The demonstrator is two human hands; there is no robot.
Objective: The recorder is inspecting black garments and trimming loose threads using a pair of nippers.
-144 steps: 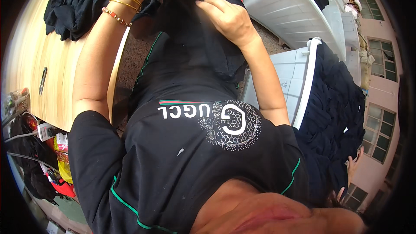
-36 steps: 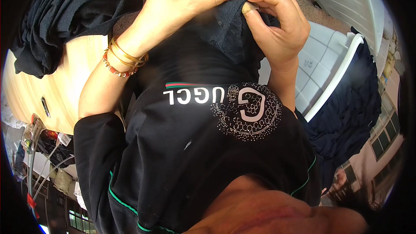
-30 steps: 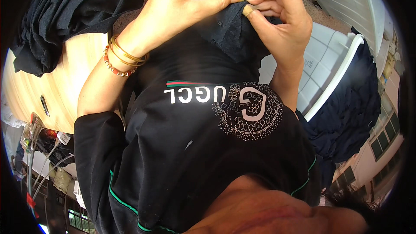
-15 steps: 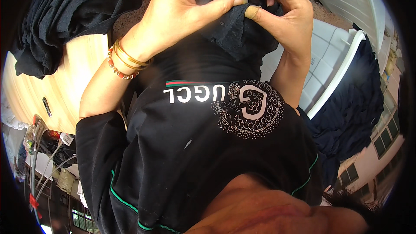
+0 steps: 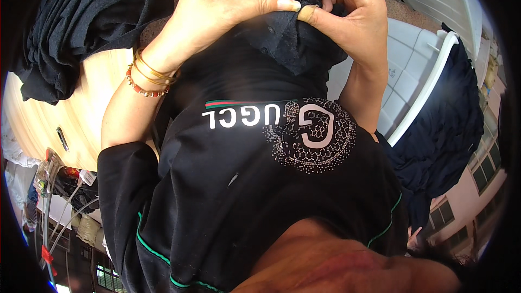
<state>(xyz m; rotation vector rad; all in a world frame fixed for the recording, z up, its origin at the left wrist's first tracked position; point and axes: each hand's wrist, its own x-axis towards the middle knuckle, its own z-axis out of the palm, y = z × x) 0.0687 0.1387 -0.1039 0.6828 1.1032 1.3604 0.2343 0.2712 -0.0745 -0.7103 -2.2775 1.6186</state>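
The left hand (image 5: 217, 11) and the right hand (image 5: 353, 16) meet close to the chest, both sets of fingers (image 5: 260, 4) pinched on a fold of dark cloth (image 5: 293, 43) held between them. The cloth hangs down below the fingers. Left of the left fingers, a heap of dark clothes (image 5: 81, 21) lies on the wooden worktop (image 5: 81, 125). Right of the right fingers stands a white plastic crate (image 5: 412, 76).
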